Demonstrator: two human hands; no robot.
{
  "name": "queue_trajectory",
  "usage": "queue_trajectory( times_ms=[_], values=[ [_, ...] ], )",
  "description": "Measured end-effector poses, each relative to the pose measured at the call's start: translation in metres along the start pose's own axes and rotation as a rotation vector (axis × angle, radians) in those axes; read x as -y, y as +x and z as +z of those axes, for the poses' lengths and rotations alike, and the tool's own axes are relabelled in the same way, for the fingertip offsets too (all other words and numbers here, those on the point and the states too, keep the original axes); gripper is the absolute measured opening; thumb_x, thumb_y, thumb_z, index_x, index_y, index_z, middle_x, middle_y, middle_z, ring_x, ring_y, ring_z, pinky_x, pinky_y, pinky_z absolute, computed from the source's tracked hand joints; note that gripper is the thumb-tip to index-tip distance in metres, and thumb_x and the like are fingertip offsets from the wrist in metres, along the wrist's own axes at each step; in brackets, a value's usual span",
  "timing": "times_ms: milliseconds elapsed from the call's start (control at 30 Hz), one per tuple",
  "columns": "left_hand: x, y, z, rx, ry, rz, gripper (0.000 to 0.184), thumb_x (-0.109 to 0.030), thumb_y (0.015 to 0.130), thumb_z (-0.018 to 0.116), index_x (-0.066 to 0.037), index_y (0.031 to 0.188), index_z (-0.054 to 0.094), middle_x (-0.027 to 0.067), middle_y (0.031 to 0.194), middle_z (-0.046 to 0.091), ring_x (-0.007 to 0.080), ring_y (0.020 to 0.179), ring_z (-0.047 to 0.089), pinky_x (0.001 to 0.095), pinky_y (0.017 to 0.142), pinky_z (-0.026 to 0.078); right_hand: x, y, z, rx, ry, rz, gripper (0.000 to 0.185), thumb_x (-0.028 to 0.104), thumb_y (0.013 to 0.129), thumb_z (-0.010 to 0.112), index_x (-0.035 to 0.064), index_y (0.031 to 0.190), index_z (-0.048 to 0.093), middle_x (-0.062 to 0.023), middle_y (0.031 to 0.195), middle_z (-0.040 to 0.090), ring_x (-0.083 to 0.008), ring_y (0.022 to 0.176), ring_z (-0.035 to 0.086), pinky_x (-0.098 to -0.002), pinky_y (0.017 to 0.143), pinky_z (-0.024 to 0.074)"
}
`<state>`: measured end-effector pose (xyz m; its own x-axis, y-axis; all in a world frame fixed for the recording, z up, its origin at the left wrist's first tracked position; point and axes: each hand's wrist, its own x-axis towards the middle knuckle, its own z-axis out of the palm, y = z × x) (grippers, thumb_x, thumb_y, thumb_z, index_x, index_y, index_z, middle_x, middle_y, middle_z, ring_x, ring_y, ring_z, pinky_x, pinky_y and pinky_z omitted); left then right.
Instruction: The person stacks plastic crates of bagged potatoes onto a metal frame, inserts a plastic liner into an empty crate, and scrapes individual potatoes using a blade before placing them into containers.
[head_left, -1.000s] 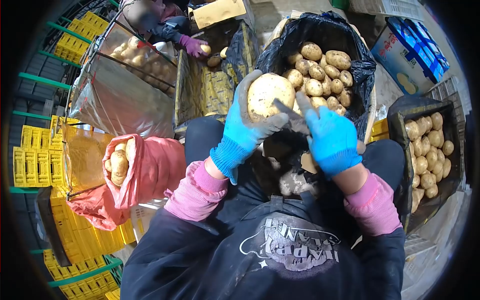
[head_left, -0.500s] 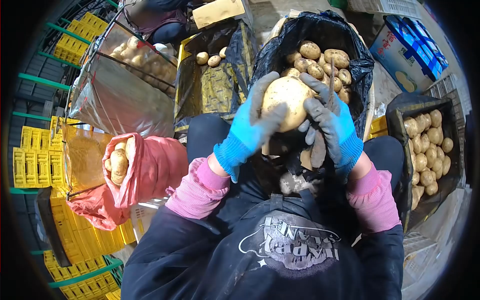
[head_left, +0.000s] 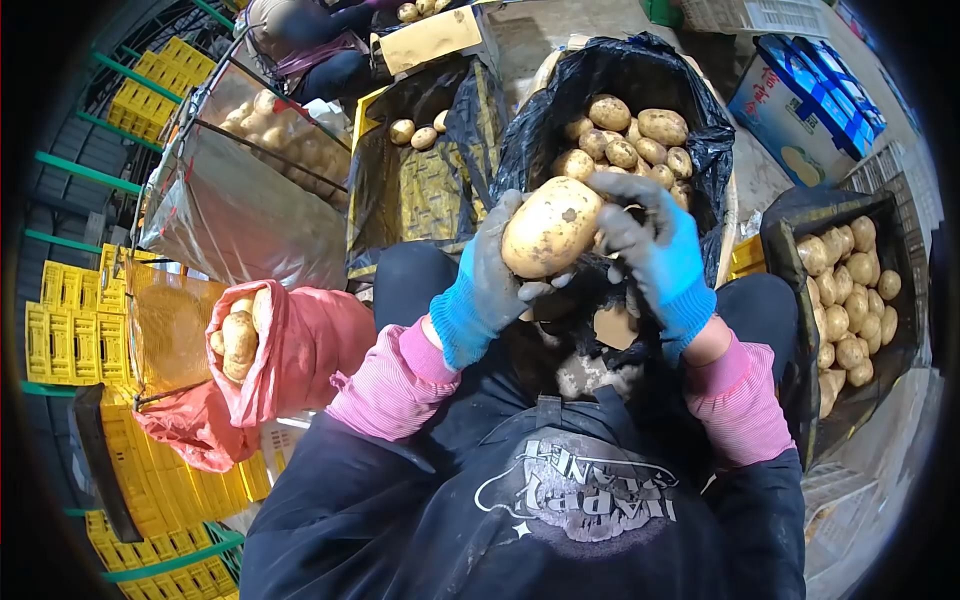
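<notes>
A large pale potato (head_left: 552,228) with brown specks is gripped in my left hand (head_left: 490,270), the gloved fingers around its left side and underside. Close by on the right is my right hand (head_left: 655,240), its grey-coated fingers curled near the potato's upper right edge. What those fingers hold is hidden; no blade can be made out. Both gloves are blue and grey. Just beyond my hands stands a container lined with a black bag (head_left: 690,100), with several potatoes (head_left: 620,153) inside.
Left of it, a lined crate (head_left: 425,195) holds a few potatoes. A red sack (head_left: 310,335) of potatoes lies left, near yellow crates (head_left: 70,340). At right are another potato crate (head_left: 790,215) and a blue box (head_left: 800,110). A co-worker (head_left: 300,40) crouches at the upper left.
The large potato has turned and moved slightly left and down in my left hand. My right hand has shifted around it, and the blade seen earlier no longer shows. The view has shifted a little.
</notes>
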<state>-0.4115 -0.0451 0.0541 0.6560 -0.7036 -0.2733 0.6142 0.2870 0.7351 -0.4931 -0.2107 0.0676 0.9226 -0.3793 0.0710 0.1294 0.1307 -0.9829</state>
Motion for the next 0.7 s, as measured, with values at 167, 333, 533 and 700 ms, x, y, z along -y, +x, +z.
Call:
queue_trajectory(
  times_ms=[167,333,533,700],
  values=[
    [0.009,0.000,0.001,-0.015,0.167,0.024,0.057,-0.051,0.102,0.028,-0.005,0.131,0.044,0.0166,0.106,0.061,0.0207,0.071,0.064,0.0214,0.049,0.050,0.009,0.000,0.001,0.063,0.002,0.175,0.039,0.025,0.090,0.068,0.0004,0.118,0.059,-0.0035,0.081,0.063,-0.0037,0.050,0.050,-0.0188,0.044,0.0424],
    [0.008,0.004,-0.006,0.346,0.043,-0.065,0.061,-0.053,0.101,0.028,-0.003,0.132,0.043,0.0269,0.104,0.056,0.0169,0.058,0.054,0.0178,0.034,0.037,-0.009,0.009,-0.018,-0.009,0.175,0.293,0.040,0.025,0.091,0.063,0.0011,0.122,0.058,-0.0036,0.073,0.061,-0.0074,0.051,0.056,-0.0179,0.045,0.0466],
    [0.015,0.012,-0.012,0.423,-0.144,-0.240,0.051,-0.042,0.103,0.031,0.000,0.128,0.044,0.0232,0.094,0.060,0.0123,0.040,0.044,0.0192,0.031,0.034,0.008,0.001,-0.005,0.217,0.189,0.108,0.043,0.024,0.091,0.066,0.0015,0.125,0.054,-0.0064,0.087,0.065,-0.0087,0.048,0.055,-0.0203,0.044,0.0466],
    [0.002,0.009,-0.004,-0.121,0.364,-0.040,0.031,-0.017,0.102,0.041,0.001,0.127,0.046,0.0123,0.088,0.063,0.0114,0.044,0.051,0.0218,0.034,0.038,0.003,-0.001,-0.017,0.151,0.172,0.375,0.052,0.040,0.092,0.062,0.0070,0.131,0.049,-0.0006,0.074,0.059,-0.0059,0.047,0.051,-0.0191,0.042,0.0427]
  ],
)
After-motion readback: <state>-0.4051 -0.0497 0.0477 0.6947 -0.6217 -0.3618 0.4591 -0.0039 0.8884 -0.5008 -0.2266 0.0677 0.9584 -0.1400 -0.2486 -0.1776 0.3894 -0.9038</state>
